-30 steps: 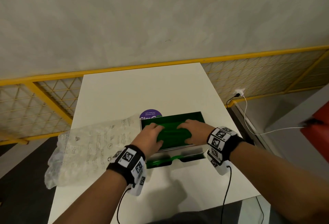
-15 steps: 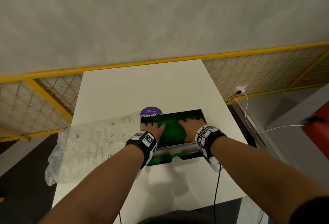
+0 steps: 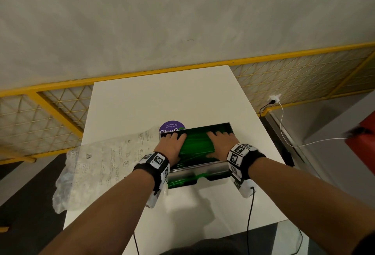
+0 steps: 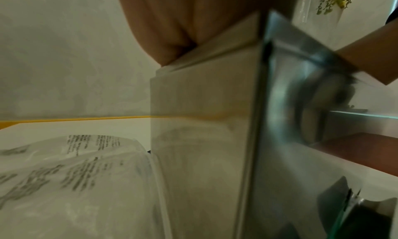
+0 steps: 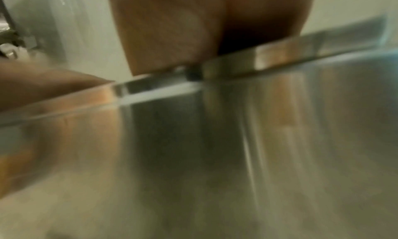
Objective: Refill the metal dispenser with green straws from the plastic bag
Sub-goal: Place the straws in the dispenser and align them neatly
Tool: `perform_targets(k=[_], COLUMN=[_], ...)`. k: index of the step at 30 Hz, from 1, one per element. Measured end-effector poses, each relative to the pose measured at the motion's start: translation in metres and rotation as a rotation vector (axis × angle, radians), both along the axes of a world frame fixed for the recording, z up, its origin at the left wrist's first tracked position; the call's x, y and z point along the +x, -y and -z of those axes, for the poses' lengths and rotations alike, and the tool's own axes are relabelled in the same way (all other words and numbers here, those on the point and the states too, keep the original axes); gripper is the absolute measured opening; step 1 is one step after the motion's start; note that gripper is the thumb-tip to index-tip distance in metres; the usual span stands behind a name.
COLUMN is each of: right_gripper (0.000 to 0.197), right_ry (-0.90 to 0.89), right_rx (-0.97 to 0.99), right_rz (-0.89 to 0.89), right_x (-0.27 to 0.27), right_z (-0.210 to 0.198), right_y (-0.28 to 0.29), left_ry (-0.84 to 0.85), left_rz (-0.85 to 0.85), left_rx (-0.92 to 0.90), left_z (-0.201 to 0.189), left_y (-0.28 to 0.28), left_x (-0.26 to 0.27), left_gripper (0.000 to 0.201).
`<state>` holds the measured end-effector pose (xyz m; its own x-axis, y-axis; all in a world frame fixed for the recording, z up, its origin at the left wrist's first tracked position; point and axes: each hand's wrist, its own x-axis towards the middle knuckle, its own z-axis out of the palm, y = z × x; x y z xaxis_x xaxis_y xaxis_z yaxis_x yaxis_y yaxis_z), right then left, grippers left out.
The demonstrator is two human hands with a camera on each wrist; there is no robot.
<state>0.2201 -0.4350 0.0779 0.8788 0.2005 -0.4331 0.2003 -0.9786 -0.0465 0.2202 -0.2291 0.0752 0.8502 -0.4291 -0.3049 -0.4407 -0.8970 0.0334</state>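
Observation:
The metal dispenser (image 3: pixel 199 170) stands on the white table (image 3: pixel 162 100), its top open and full of green straws (image 3: pixel 195 143). My left hand (image 3: pixel 172 143) lies flat on the straws at the left side, fingers straight. Flat on the right side lies my right hand (image 3: pixel 220 143), thumb near the front rim. A few straws show in the front slot (image 3: pixel 182 182). The clear plastic bag (image 3: pixel 97 165) lies crumpled to the left of the dispenser. The left wrist view shows the dispenser's side wall (image 4: pixel 200 140) and the bag (image 4: pixel 75 183); the right wrist view shows blurred metal (image 5: pixel 237 140).
A purple round sticker (image 3: pixel 172 127) is on the table behind the dispenser. A yellow mesh railing (image 3: pixel 40 117) runs behind and beside the table. A white cable (image 3: pixel 284 129) hangs from a socket at right, near a red object (image 3: pixel 363 145).
Both hands slid forward over the straws, toward the dispenser's back edge, and flattened out. The head view moved closer and more overhead.

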Motion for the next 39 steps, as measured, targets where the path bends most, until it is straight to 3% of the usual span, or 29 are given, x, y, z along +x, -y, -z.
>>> perform_targets(k=[4, 10, 12, 19, 23, 27, 32, 39], right_gripper=[0.090, 0.082, 0.079, 0.080, 0.075, 0.059, 0.064, 0.049], right_ry=[-0.095, -0.039, -0.008, 0.006, 0.099, 0.180, 0.117, 0.100], right_rx=[0.077, 0.418, 0.381, -0.018, -0.162, -0.140, 0.028, -0.056], right_rz=[-0.006, 0.014, -0.023, -0.221, -0.272, -0.226, -0.180, -0.269], right_x=[0.004, 0.001, -0.003, -0.008, -0.001, -0.001, -0.003, -0.006], right_z=[-0.005, -0.024, -0.025, -0.021, -0.018, -0.015, -0.013, -0.013], right_y=[0.004, 0.014, 0.024, 0.029, 0.022, 0.021, 0.021, 0.024], left_ry=[0.011, 0.042, 0.033, 0.066, 0.071, 0.077, 0.085, 0.056], left_rz=[0.002, -0.033, -0.017, 0.018, -0.012, -0.045, -0.023, -0.020], left_rx=[0.027, 0.001, 0.006, 0.088, 0.040, -0.095, -0.163, -0.127], left_z=[0.000, 0.001, 0.000, -0.001, 0.001, 0.002, 0.003, 0.002], left_y=[0.000, 0.000, 0.000, 0.001, 0.000, -0.004, -0.007, -0.005], left_x=[0.001, 0.000, 0.000, -0.002, -0.007, -0.008, -0.012, -0.012], left_gripper=[0.075, 0.056, 0.053, 0.042, 0.043, 0.054, 0.088, 0.077])
